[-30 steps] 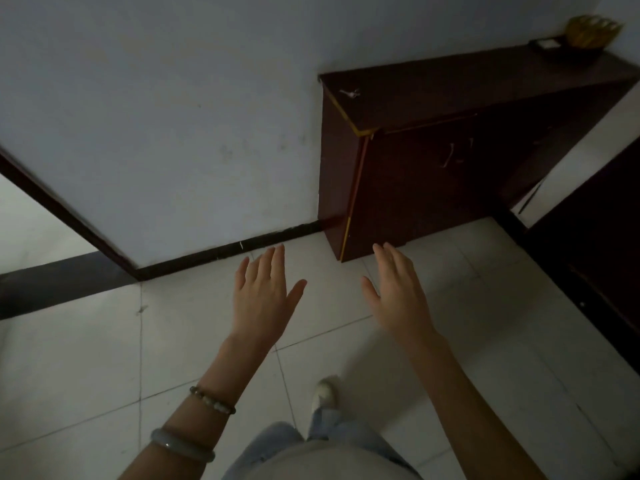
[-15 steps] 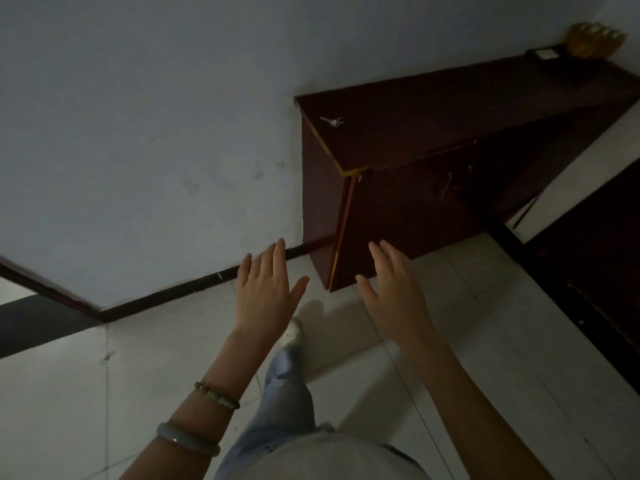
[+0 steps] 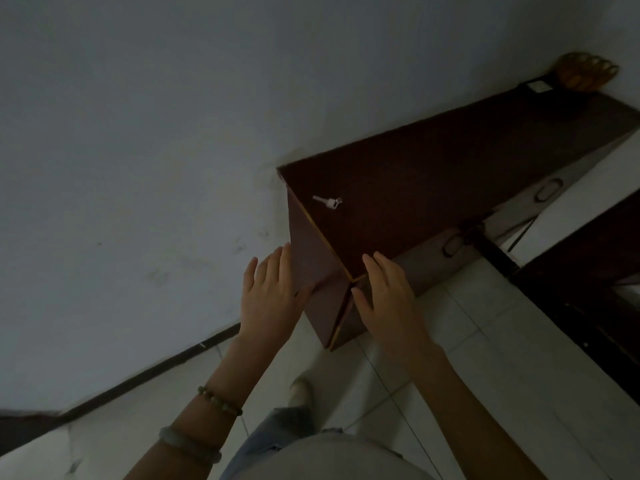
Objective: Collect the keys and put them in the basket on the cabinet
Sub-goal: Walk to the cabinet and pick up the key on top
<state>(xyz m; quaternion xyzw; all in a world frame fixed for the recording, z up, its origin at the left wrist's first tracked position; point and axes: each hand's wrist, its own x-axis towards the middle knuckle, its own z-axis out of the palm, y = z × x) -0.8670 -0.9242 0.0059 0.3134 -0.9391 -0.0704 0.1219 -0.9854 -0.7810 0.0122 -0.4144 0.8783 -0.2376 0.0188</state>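
I see small silver keys [image 3: 328, 201] lying on top of long dark brown wooden cabinet [image 3: 450, 174], near its left end by grey wall [image 3: 138, 133]. Golden woven basket [image 3: 588, 75] sits at far end of cabinet top, well apart from keys. My left hand [image 3: 268, 299] spread flat, empty. My right hand [image 3: 389, 299] spread flat, empty, over near cabinet corner. White tiled floor [image 3: 485, 341] below.

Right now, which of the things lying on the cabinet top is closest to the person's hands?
The small silver key, lying alone near the cabinet's near end. The woven basket and the dark tray beside it sit at the far end.
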